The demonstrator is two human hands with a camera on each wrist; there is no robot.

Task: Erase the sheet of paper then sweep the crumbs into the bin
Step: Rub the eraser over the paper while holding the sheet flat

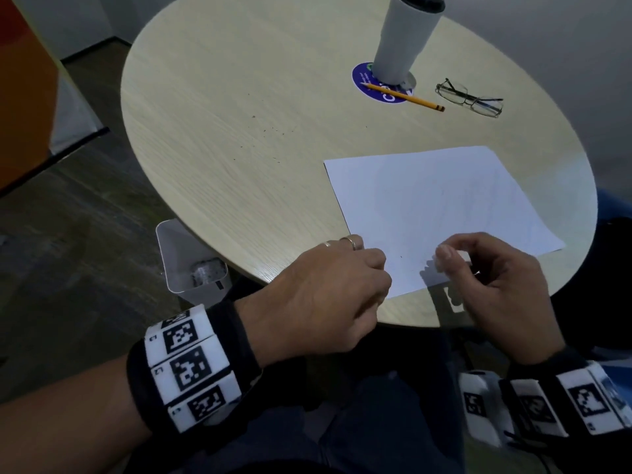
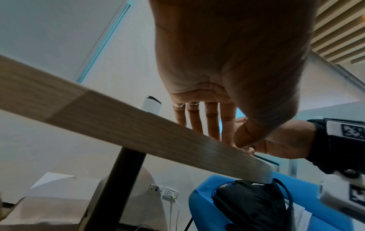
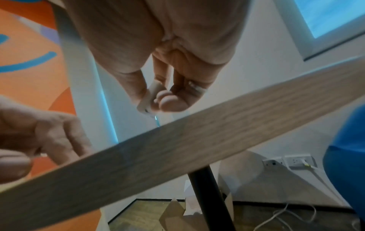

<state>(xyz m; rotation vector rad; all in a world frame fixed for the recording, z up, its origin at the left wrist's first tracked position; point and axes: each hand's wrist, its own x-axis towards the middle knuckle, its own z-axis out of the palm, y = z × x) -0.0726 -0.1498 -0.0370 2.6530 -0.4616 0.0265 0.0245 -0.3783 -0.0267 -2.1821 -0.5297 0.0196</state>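
Note:
The white sheet of paper [image 1: 437, 203] lies on the right of the round wooden table [image 1: 222, 97], with only faint marks on it. My left hand [image 1: 376, 268] rests on the sheet's near left corner; its fingers [image 2: 209, 125] are straight and press down there. Just to the right, my right hand [image 1: 455, 265] hovers over the sheet's near edge and pinches a small white eraser [image 3: 150, 100] between thumb and fingertips. Dark crumbs [image 1: 270, 131] are scattered on the bare table to the left of the sheet. A small white bin [image 1: 191, 265] stands below the table's near left edge.
At the far side stand a white tumbler [image 1: 403, 35] on a blue round sticker [image 1: 362, 83], a yellow pencil [image 1: 407, 97] and folded glasses [image 1: 472, 99]. A blue seat with a black bag [image 2: 252, 203] is under the table's right edge.

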